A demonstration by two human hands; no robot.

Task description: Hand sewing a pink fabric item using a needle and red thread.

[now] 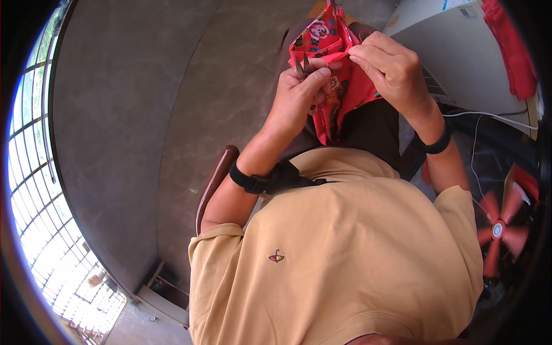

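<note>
A red cloth with a flower print (319, 33) hangs in folds over my lap, its lower end tapering down between my legs. My left hand (299, 95) is closed round a pair of dark metal snips (301, 68), whose two pointed blades stick up past the fingers, slightly apart. The fingers of that hand also lie against the cloth. On the other side, my right hand (394, 69) pinches an edge of the cloth between thumb and forefinger. Whether a thread is in that pinch is too small to tell.
A brown chair armrest (214, 187) is beside my left arm. To the right stand a white cabinet-like box (454, 49) and folded red cloth (512, 49). White cables (474, 152) hang above a fan with red blades (498, 230). A barred window (46, 201) is at far left.
</note>
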